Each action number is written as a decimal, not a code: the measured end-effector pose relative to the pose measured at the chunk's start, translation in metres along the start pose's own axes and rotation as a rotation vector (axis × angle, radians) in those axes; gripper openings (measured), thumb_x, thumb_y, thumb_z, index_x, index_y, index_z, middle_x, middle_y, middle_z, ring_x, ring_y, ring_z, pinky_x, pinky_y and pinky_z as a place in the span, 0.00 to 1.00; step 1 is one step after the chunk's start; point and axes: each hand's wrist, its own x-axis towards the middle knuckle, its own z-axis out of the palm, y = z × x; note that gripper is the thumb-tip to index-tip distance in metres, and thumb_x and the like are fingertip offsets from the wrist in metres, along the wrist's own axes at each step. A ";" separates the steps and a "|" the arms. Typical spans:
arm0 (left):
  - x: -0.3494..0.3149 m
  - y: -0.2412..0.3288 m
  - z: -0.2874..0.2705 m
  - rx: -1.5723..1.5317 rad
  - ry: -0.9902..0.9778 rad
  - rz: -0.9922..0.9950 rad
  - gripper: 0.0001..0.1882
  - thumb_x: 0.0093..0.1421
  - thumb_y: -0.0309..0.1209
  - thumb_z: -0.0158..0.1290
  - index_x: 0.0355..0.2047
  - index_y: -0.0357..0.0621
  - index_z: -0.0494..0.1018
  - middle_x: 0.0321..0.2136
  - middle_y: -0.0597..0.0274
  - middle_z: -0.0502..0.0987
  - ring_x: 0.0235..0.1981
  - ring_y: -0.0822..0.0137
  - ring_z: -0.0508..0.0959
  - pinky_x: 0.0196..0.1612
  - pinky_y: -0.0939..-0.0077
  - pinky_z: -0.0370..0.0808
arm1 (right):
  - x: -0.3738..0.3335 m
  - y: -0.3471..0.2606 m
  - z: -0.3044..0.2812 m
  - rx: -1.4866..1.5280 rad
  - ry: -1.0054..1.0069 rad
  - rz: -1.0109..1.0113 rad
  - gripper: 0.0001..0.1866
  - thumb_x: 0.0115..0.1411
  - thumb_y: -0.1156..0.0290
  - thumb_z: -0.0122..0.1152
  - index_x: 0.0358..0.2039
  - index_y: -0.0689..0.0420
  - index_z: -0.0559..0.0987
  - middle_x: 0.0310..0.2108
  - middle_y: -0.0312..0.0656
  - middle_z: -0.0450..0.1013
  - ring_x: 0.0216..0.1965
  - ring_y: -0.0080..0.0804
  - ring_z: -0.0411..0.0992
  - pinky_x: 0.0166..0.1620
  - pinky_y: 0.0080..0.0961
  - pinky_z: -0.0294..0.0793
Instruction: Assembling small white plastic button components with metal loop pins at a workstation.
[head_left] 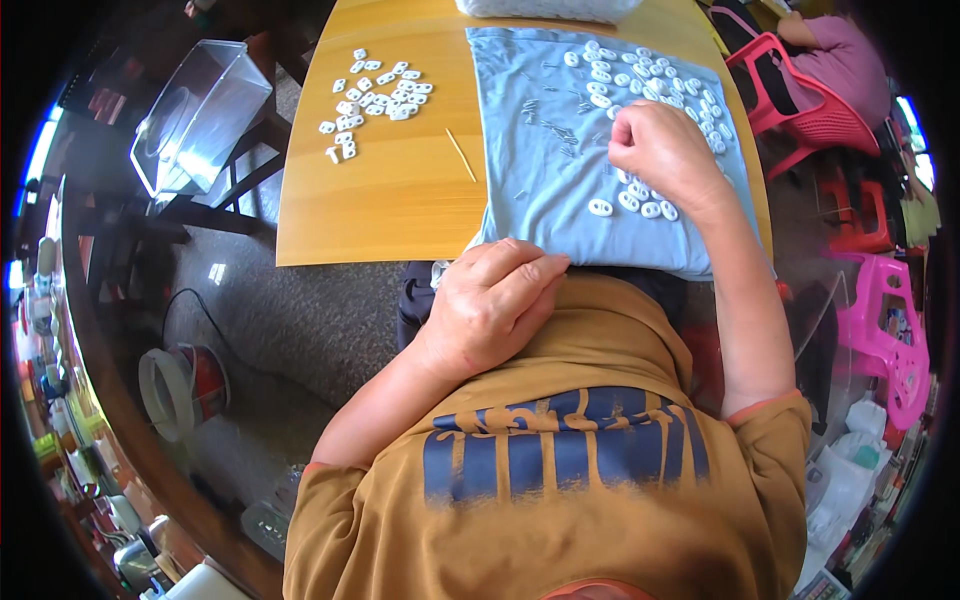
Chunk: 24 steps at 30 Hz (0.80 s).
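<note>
My left hand (pixel 492 300) rests at the near edge of a light blue cloth (pixel 545 190) spread on a wooden table (pixel 390 190); its fingers are curled, and I cannot see whether it holds anything. My right hand (pixel 660 150) is curled on the cloth among several small white oval plastic pieces (pixel 640 75), fingertips pinched over small thin metal pins (pixel 555 130). More white pieces (pixel 645 208) lie just below that hand. What is between its fingers is hidden.
A second heap of white pieces (pixel 375 95) and a thin wooden stick (pixel 460 155) lie on the bare table to the left. A clear plastic box (pixel 195 115) stands off the table's left. Pink plastic chairs (pixel 800 100) and another person (pixel 845 55) are at right.
</note>
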 end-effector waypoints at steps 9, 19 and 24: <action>0.013 -0.004 -0.010 -0.062 0.096 -0.096 0.13 0.46 0.16 0.55 0.33 0.39 0.75 0.24 0.59 0.73 0.20 0.70 0.72 0.23 0.81 0.70 | -0.015 -0.023 -0.014 0.587 -0.084 0.099 0.05 0.46 0.73 0.58 0.20 0.60 0.75 0.20 0.36 0.70 0.23 0.24 0.67 0.28 0.21 0.66; 0.027 0.011 -0.016 -0.235 0.142 -0.193 0.11 0.47 0.20 0.58 0.33 0.42 0.74 0.25 0.61 0.72 0.24 0.66 0.73 0.25 0.77 0.70 | -0.053 -0.056 -0.004 1.512 -0.457 0.155 0.10 0.48 0.67 0.62 0.28 0.60 0.76 0.25 0.30 0.70 0.26 0.13 0.63 0.31 0.11 0.63; 0.026 0.012 -0.019 -0.247 0.137 -0.173 0.11 0.46 0.19 0.58 0.31 0.41 0.74 0.23 0.61 0.72 0.23 0.67 0.73 0.25 0.79 0.70 | -0.057 -0.063 -0.002 1.768 -0.552 0.276 0.08 0.49 0.70 0.60 0.28 0.60 0.77 0.25 0.34 0.71 0.27 0.18 0.66 0.34 0.15 0.66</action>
